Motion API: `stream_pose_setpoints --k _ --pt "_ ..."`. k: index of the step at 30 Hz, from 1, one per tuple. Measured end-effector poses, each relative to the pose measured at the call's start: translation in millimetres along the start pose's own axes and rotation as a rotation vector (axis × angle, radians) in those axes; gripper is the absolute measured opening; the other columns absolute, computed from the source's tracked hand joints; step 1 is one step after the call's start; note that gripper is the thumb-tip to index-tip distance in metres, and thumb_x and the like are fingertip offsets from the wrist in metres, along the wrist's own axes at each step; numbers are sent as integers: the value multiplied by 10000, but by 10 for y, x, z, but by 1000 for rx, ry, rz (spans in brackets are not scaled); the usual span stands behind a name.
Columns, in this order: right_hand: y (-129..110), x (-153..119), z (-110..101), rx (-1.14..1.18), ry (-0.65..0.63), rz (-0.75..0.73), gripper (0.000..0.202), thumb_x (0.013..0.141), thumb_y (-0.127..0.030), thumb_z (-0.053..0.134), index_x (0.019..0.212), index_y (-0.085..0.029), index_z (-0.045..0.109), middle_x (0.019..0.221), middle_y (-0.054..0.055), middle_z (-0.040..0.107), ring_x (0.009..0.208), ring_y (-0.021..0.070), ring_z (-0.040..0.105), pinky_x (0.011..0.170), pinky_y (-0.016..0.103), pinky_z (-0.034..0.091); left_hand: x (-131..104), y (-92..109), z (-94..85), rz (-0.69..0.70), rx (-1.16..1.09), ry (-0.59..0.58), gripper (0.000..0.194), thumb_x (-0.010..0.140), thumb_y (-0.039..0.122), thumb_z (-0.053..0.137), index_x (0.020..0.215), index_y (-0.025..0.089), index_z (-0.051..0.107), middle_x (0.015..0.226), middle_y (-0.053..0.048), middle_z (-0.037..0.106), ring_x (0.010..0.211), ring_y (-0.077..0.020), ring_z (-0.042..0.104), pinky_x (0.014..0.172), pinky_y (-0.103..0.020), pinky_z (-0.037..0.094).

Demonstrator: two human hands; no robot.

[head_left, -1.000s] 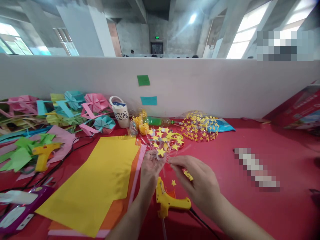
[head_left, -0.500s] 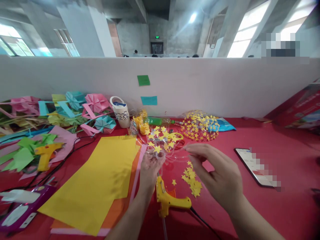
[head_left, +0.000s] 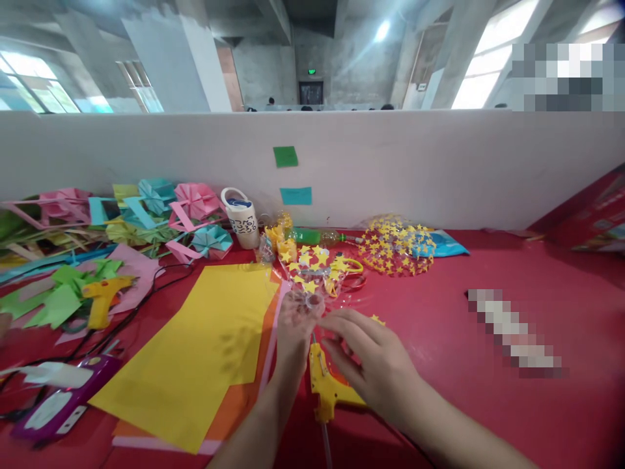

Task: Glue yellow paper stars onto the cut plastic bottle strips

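My left hand (head_left: pixel 295 326) is closed around the neck of a clear plastic bottle piece cut into strips (head_left: pixel 314 301). Yellow paper stars (head_left: pixel 309 286) cover its strips, which fan out above the fingers. Beside it, my right hand (head_left: pixel 374 355) has thumb and fingers drawn together close to the bottle neck; whatever is between the fingertips is too small to make out. Below both hands lies a yellow glue gun (head_left: pixel 323 384) with a clear glue stick, its handle partly behind my right hand. Loose yellow stars (head_left: pixel 377 320) peek out past my right hand, mostly hidden.
Yellow paper sheets (head_left: pixel 195 352) lie at left, near a purple power strip (head_left: pixel 66 397) and a second glue gun (head_left: pixel 101 303). Behind are paper flowers (head_left: pixel 195 200), a white cup (head_left: pixel 243 225), scissors (head_left: pixel 355 281) and a star-covered plastic ball (head_left: pixel 396 244).
My right hand has moved left and slightly down, from the ends of the clear strips to the bottle neck. It now covers most of the loose stars. My left hand keeps its hold.
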State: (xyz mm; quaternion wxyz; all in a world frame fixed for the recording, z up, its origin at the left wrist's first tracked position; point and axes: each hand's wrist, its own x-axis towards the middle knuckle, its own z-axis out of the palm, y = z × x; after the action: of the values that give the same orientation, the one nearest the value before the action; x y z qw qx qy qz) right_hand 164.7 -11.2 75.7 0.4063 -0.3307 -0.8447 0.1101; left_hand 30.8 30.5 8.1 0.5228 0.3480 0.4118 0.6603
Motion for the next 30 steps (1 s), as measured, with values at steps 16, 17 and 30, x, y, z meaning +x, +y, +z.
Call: stream_pose_setpoints --k 16,17,30 --pt "27 3 -6 139 112 29 192 864 -71 526 1008 -188 579 954 42 665 903 121 627 809 214 506 -68 -67 -17 -14 8 -32 366 692 259 713 971 220 480 896 -23 657 832 -165 650 807 -302 497" --pt "31 1 5 134 126 52 192 863 -79 532 1013 -192 573 922 30 666 858 112 632 780 205 508 -67 -62 -15 -12 32 -27 355 697 261 710 963 216 480 888 -19 655 829 -162 650 812 -304 495" --pt "10 25 -29 102 160 71 150 856 -96 562 974 -178 600 850 15 674 748 89 629 701 171 493 -61 -51 -14 -29 55 -46 404 684 156 688 1017 212 466 957 -32 670 908 -180 656 820 -295 496"
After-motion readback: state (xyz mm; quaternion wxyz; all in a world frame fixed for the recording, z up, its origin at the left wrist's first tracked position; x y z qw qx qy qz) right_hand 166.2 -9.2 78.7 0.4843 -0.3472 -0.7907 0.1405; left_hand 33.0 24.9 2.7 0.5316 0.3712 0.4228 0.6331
